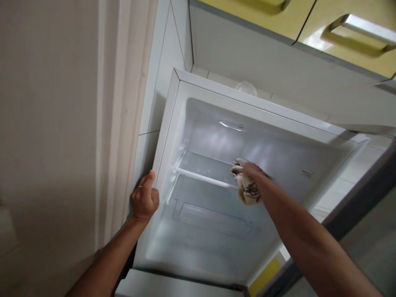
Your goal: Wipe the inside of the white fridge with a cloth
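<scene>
Wiping the inside of an open freezer compartment (pixel 216 231), judging by the cloth at work. Right hand (pixel 251 171) reaching deep in, fingers clenched on a pale patterned cloth (pixel 249 190), bunched and hanging below the palm, pressed at the right end of the glass shelf (pixel 206 167) near the back wall. Left hand (pixel 144 200) gripping the left edge of the cabinet frame (pixel 165 136), thumb up, fingers wrapped round the rim, steadying. Shelf bare; below it a clear plastic tray (pixel 213 216), also with nothing in it. Above, yellow cupboard doors with a bar handle (pixel 355 35); something clear and rounded (pixel 246 87) sitting on top of the fridge, too blurred to name. Next move likely calling for a sweep of the cloth along the shelf toward the left wall, with firm pressure and the left grip kept as a brace; corners and the shelf's front rail needing a folded edge of cloth.
</scene>
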Demonstrator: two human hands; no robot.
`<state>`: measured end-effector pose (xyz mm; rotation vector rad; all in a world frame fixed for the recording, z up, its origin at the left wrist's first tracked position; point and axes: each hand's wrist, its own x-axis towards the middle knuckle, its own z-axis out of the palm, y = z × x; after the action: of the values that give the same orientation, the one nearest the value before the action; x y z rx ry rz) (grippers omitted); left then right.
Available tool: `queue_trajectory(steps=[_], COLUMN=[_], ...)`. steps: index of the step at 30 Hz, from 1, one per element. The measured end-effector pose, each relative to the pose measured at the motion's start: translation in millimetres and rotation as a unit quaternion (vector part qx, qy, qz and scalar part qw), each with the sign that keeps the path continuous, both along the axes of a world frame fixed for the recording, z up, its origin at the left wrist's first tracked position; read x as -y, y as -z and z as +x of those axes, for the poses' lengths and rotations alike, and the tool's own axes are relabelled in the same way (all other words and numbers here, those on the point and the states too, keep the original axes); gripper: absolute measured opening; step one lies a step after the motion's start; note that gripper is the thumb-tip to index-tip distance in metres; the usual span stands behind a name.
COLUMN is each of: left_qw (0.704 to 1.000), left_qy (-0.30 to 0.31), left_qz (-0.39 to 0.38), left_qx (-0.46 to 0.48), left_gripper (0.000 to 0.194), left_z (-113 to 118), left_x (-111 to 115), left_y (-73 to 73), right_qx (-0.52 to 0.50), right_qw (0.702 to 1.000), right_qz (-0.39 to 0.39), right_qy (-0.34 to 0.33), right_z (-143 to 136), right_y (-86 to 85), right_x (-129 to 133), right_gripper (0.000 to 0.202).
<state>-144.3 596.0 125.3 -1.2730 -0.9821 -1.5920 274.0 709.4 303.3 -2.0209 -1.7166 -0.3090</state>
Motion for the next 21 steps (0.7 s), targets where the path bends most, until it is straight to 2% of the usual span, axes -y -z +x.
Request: queue_trajectory(steps=[2,4,6,8,11,13,16,18,21], left_qw=[1.0,1.0,1.0,1.0,1.0,1.0,1.0,0.999,0.998], left_qy=[0.003,-0.001,-0.004,-0.001,0.011,0.015,0.017,0.026,0.047], left_qz=[-0.003,-0.01,-0.017,-0.022,-0.014,-0.008,-0.019,-0.035,-0.038], left_qx=[0.009,0.016,0.021,0.023,0.013,0.004,0.008,0.02,0.027], left_gripper=[0.065,0.059,0.053,0.049,0.047,0.048,0.049,0.049,0.05], left_z=[0.6,1.1,1.5,1.7,1.5,0.9,-0.4,-1.3,-2.1], left_x=[-1.4,-2.0,-1.7,-0.6,1.0,0.7,-2.4,-5.3,-8.8], left_y=[1.8,2.8,2.5,1.2,-1.1,-1.3,2.1,5.9,10.6], right_qx=[-0.021,-0.074,-0.148,-0.231,-0.368,-0.455,-0.587,-0.67,-0.757], right_qw=[0.997,0.994,0.987,0.966,0.898,0.849,0.775,0.714,0.626], right_qz=[-0.058,-0.031,0.038,0.112,0.179,0.173,0.09,0.027,-0.031], right_qy=[0.048,0.07,0.038,-0.033,-0.161,-0.208,-0.217,-0.203,-0.182], right_z=[-7.5,-20.5,-38.7,-59.9,-91.3,-109.3,-129.5,-138.8,-149.8], right_y=[-1.7,-3.5,-3.1,2.0,22.8,45.5,84.1,105.3,121.2], right_x=[16.0,33.1,52.0,73.7,114.1,145.0,188.7,210.7,231.7], right_gripper=[0.025,0.034,0.041,0.046,0.046,0.043,0.04,0.046,0.054])
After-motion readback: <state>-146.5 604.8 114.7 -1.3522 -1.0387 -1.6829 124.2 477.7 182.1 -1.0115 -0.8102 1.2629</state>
